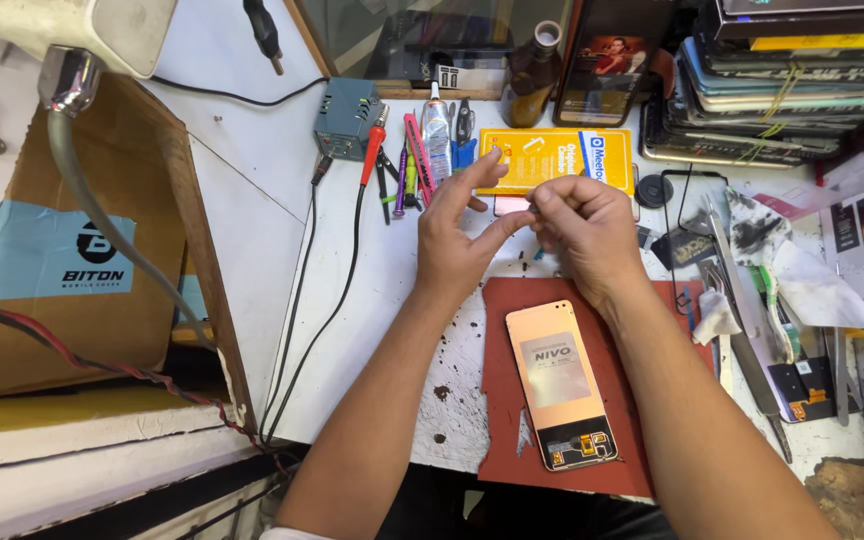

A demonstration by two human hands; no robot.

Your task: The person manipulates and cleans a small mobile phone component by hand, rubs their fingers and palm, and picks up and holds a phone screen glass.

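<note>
Item: repair bench, seen from the head camera.

Hands. The left hand [457, 235] and the right hand [582, 228] are raised together above the bench, fingertips nearly meeting. The left hand's fingers are spread, thumb and forefinger extended toward the right. The right hand's fingers are curled and pinched at the tips; something very small may be held there, but it cannot be made out. The position suggests fine work on a tiny part, kept at eye level for a better look.

Phone screen panel [560, 383]. It is laid face down, back side showing, on a red work mat [500, 400], just below the hands and touched by neither. A flex connector is seen at its lower end. The mat is judged to be there to keep the panel flat and unscratched.

Hand tools. A row of tweezers, screwdrivers and a glue tube [436, 140] is set out at the far edge, within reach of the left hand. A small grey power unit [345, 118] stands beside them, its cables trailing down the white bench [382, 290].

Other stock. A yellow packet [552, 158] lies behind the hands. A brown bottle [532, 75] stands further back. A stack of phones [782, 90], banded together, is piled at the far right. A cardboard box [72, 260] is kept on the left.
</note>
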